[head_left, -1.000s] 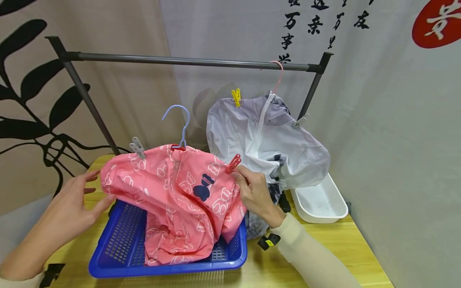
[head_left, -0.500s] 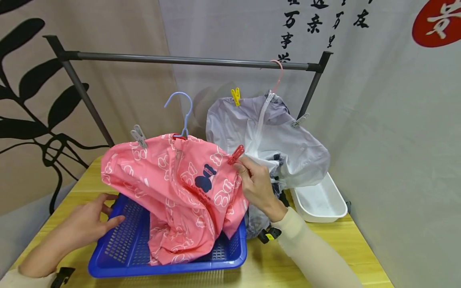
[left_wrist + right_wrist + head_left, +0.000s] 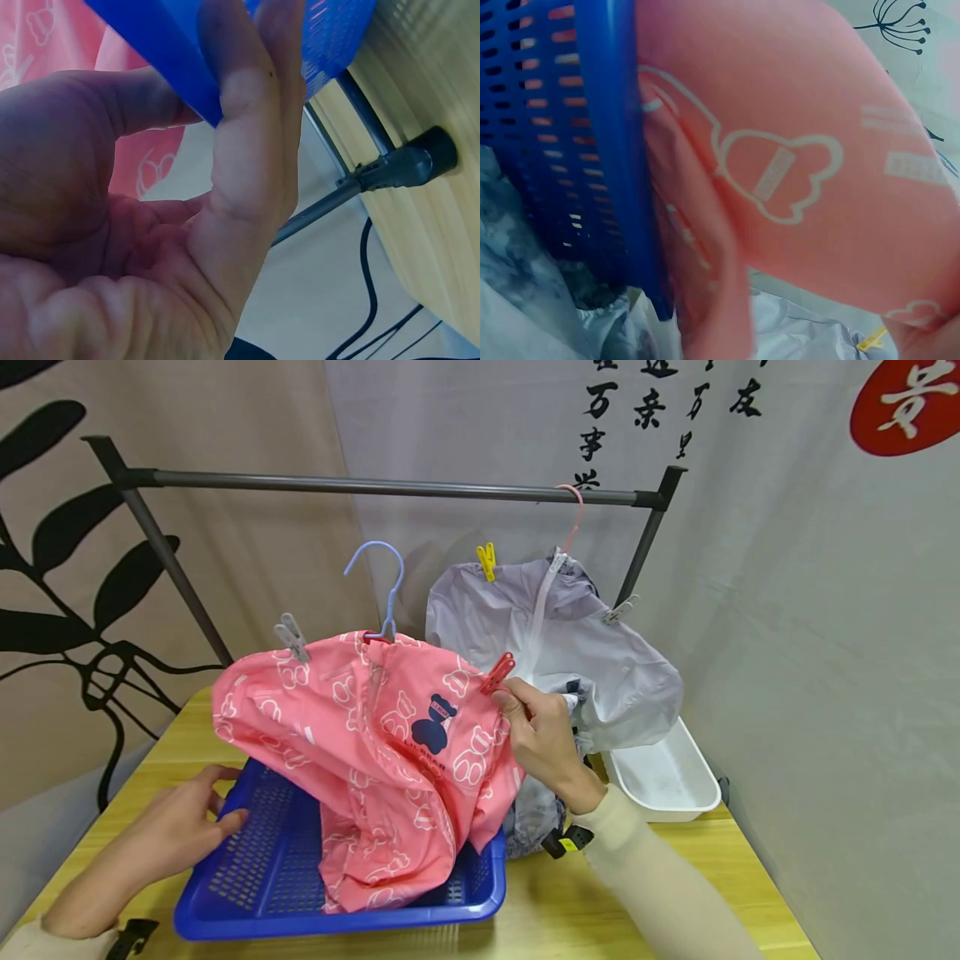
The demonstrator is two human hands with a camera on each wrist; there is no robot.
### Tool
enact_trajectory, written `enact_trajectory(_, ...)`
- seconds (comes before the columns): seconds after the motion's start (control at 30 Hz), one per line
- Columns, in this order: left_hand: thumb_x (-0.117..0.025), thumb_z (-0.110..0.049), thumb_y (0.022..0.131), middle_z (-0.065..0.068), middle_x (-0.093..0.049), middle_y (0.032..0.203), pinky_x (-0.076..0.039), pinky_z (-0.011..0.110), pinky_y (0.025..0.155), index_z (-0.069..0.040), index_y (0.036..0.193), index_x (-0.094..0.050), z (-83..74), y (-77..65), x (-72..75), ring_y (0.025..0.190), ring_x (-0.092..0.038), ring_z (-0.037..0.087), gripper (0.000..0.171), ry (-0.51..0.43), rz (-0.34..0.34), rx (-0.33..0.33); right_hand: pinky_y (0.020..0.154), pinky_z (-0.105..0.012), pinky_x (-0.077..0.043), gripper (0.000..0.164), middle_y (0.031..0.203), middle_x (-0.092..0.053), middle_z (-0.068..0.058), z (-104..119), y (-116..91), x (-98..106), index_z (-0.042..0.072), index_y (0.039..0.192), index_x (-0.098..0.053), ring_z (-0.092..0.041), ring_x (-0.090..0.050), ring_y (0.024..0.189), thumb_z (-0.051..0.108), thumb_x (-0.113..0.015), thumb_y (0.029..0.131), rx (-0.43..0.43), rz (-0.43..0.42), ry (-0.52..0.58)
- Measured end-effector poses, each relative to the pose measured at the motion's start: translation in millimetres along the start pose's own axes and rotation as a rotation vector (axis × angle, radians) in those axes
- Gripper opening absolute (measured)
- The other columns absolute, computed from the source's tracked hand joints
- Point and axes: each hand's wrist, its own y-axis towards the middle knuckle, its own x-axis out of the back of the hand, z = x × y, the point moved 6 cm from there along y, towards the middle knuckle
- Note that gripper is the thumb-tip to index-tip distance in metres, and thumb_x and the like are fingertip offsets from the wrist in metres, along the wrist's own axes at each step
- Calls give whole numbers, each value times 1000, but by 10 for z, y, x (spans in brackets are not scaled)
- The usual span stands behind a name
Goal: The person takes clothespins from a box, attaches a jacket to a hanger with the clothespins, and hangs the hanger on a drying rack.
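A pink jacket with white bear outlines hangs on a blue hanger, its lower part inside the blue plastic basket. My right hand pinches the jacket's shoulder beside a red clothespin. A grey clothespin clips the other shoulder. At the basket's left side, my left hand holds the rim between thumb and fingers; the left wrist view shows the basket's blue edge there. In the right wrist view, pink cloth covers most of the picture and little of the hand shows.
A dark metal rack bar spans the back. A grey-white jacket hangs from it on a pink hanger, with yellow and grey clothespins. A white tray stands at right on the wooden table.
My left hand has moved from the jacket's left sleeve down to the basket rim. The right hand has raised the jacket and hanger slightly, up and to the right.
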Motion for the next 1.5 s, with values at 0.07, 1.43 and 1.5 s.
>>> enact_trajectory(0.07, -81, -18, 105, 20, -75, 99, -54, 38, 68, 22, 157, -42, 22, -2, 3, 79, -65, 23, 76, -1, 7, 12, 56, -22, -40, 15, 66, -58, -3, 2, 14, 24, 3, 103, -83, -7, -50, 58, 4, -72, 112, -5, -2, 1)
enact_trajectory(1.43, -83, -23, 108, 16, -78, 98, -59, 50, 76, 21, 157, -41, 613, -98, 233, 84, -72, 26, 79, 5, -30, 60, 68, -16, -47, 21, 80, -72, -16, -155, 216, 622, -4, 106, -83, -6, -60, 72, 7, -69, 116, -108, -124, 27)
enact_trajectory(1.5, -83, -24, 108, 16, -78, 98, -58, 50, 76, 21, 158, -41, 644, -96, 234, 84, -72, 26, 80, 1, -29, 65, 68, -16, -47, 21, 80, -72, -17, -164, 219, 642, -5, 107, -83, -5, -61, 72, 7, -69, 116, -113, -125, 26)
